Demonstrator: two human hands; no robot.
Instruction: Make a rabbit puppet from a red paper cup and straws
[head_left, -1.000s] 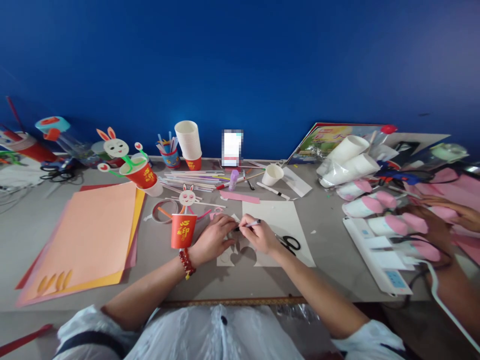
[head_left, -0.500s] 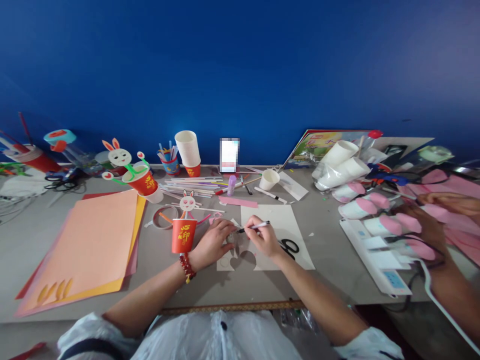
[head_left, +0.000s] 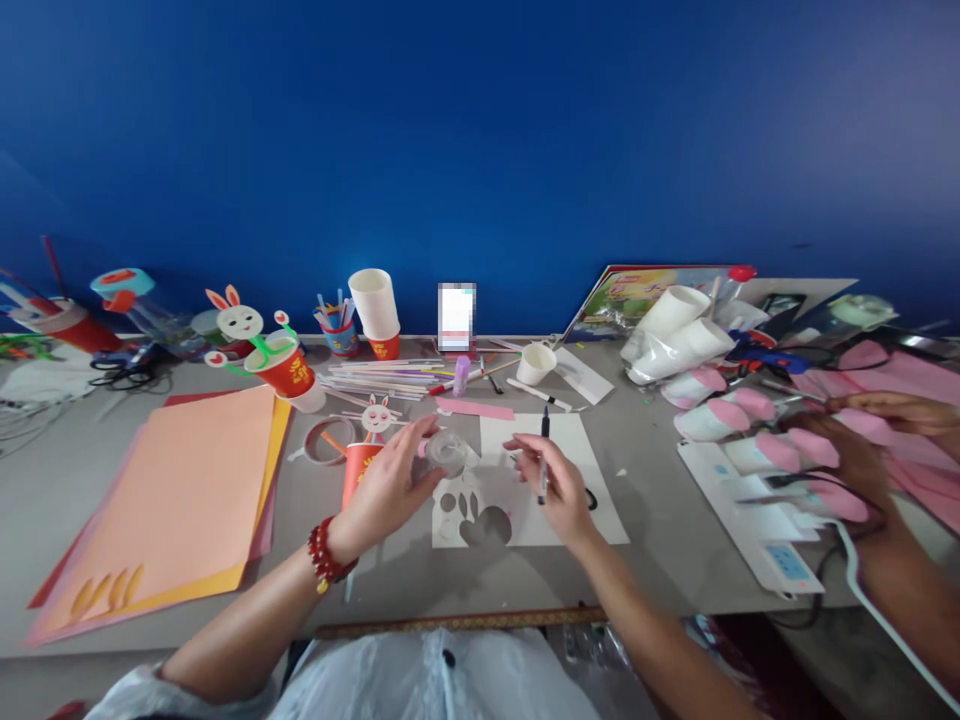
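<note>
My left hand (head_left: pixel 390 485) is lifted off the table and pinches a small clear round piece (head_left: pixel 448 452) between thumb and fingers. My right hand (head_left: pixel 555 485) hovers beside it, holding a black pen (head_left: pixel 543 455) upright across the palm with its fingers partly spread. Under both hands lies a white paper sheet (head_left: pixel 540 500) with round and ear-shaped holes cut out of it. A red paper cup with a bunny face on a stick (head_left: pixel 360 465) stands just left of my left hand. Black scissors (head_left: pixel 591 498) lie on the sheet, mostly hidden behind my right hand.
Orange, yellow and pink card sheets (head_left: pixel 180 500) lie at the left. Straws, pens and stacked paper cups (head_left: pixel 375 305) line the back. A second bunny cup (head_left: pixel 285 365) stands at back left. At the right, another person's hands (head_left: pixel 862 450) work among white cups with pink ears (head_left: pixel 720 415).
My left hand has risen off the paper with the small clear round piece. My right hand has stopped drawing, lifted, and turned the pen upright. The view has tilted down slightly.
</note>
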